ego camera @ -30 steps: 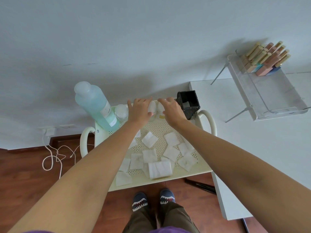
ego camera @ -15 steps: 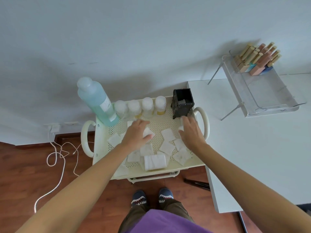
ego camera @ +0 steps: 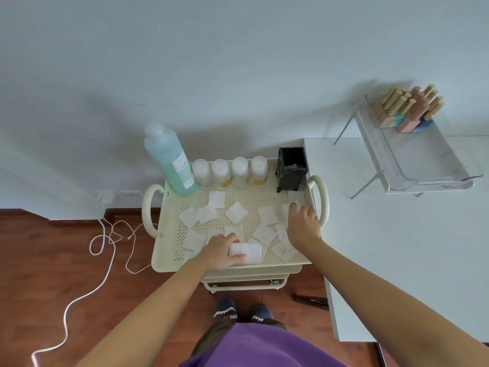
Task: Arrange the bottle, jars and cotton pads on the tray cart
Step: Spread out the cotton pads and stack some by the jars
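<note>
A stack of pads [ego camera: 246, 252] at the cart's [ego camera: 169, 258] near edge is clasped by the left hand [ego camera: 221, 252], thumb on one side and fingers on the other. A loose pad [ego camera: 293, 206] near the right rim is pressed under the fingertips of the right hand [ego camera: 301, 222]; whether that grip is closed on it cannot be told. Other pads [ego camera: 236, 212] are scattered flat over the perforated tray. At the far edge, the bottle [ego camera: 169, 160], four jars [ego camera: 230, 170] and a black box [ego camera: 292, 168] are lined up upright beside the white tabletop [ego camera: 383, 247].
</note>
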{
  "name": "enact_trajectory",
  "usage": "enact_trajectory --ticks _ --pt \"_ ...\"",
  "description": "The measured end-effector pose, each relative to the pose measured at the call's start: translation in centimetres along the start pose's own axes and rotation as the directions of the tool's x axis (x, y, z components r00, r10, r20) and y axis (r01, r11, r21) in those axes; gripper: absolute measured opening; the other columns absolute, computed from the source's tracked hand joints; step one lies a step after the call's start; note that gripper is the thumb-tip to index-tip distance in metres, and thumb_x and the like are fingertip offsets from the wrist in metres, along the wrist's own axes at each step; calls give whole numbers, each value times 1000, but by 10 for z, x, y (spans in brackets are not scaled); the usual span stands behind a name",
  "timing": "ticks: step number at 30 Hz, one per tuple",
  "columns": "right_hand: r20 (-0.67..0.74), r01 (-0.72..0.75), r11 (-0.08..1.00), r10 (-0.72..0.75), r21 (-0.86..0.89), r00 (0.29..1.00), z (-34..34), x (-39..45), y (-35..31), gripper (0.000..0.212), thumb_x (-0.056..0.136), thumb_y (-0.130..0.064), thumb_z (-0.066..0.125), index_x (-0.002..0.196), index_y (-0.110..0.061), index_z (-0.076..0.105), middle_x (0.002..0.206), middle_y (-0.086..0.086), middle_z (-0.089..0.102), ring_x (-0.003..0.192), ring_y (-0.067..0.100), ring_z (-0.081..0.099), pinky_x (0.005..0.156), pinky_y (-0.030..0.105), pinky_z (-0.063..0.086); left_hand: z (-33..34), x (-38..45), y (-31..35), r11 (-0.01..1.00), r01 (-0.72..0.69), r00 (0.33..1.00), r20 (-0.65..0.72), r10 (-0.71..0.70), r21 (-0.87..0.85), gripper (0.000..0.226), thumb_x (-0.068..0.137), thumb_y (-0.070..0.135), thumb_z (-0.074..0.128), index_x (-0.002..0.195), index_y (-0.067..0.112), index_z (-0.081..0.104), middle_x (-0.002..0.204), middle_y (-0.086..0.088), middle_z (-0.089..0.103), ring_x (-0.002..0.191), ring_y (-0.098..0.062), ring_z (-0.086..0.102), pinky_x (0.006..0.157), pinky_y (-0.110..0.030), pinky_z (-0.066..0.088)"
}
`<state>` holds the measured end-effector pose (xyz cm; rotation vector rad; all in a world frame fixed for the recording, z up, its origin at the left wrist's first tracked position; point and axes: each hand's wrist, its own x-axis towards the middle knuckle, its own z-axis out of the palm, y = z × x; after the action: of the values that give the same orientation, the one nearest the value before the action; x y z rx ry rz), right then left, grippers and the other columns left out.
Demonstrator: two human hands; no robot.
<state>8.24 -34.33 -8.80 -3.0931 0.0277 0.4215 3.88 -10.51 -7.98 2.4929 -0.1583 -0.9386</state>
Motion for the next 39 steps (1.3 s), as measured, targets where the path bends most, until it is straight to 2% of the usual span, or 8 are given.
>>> enact_trajectory --ticks 5,10,16,20,23,29,34,39 --pt "49 -7 997 3 72 999 -1 -5 -2 70 85 -3 52 145 -19 19 118 28 46 106 42 53 86 46 54 -2 -3 0 989 19 999 40 -14 -145 48 80 48 62 117 26 42 109 -5 53 96 -21 56 85 -36 46" --pt "60 -28 977 16 209 998 -11 -10 -6 65 86 -3 47 142 -26 22 120 21 37 100 45 53 82 50 54 -9 -10 0 970 -67 997 22 75 -235 45 83 42 62 121 30 42 122 -2 41 106 -19 52 90 -32 44" --pt "-164 30 921 37 387 986 -37 1 -13 73 78 -21 74 134 -7 29 127 18 45 113 33 51 92 40 49 -44 3 5 900 -188 940 -337 49 -394 77 69 38 80 131 19 39 114 2 52 101 -16 56 86 -30 51" --pt "-208 59 911 30 409 978 -53 12 -23 65 79 -21 77 127 -3 38 122 15 50 112 30 52 90 35 48 -72 32 19 911 -291 824 -561 84 -291 64 65 29 84 118 14 51 110 1 56 98 -16 55 85 -28 48" --pt "-242 98 937 -15 336 970 -57 19 -29 55 79 -21 76 123 -5 46 119 12 53 111 28 51 93 33 44 -84 50 31 933 -308 776 -616 135 -185 60 66 21 84 116 11 53 113 -3 53 99 -18 53 87 -23 43" --pt "-222 213 975 -192 71 956 -48 41 -36 56 80 -10 70 131 -13 46 131 6 52 112 31 48 94 39 44 -87 79 41 956 -293 791 -565 235 -12 59 66 11 81 119 9 54 119 -7 51 105 -25 54 90 -30 48" --pt "-171 296 952 -280 76 945 -46 58 -42 62 75 4 72 125 -12 41 121 7 59 109 33 51 77 40 52 -85 95 40 964 -266 815 -529 235 19 62 65 10 82 119 10 54 123 -7 52 114 -26 50 94 -34 46" --pt "-158 384 919 -367 94 917 -44 74 -47 58 75 2 72 124 -8 43 115 10 61 108 30 53 85 37 53 -86 98 36 969 -243 823 -519 230 44 63 66 12 83 122 12 54 123 -6 54 115 -26 49 95 -36 45"
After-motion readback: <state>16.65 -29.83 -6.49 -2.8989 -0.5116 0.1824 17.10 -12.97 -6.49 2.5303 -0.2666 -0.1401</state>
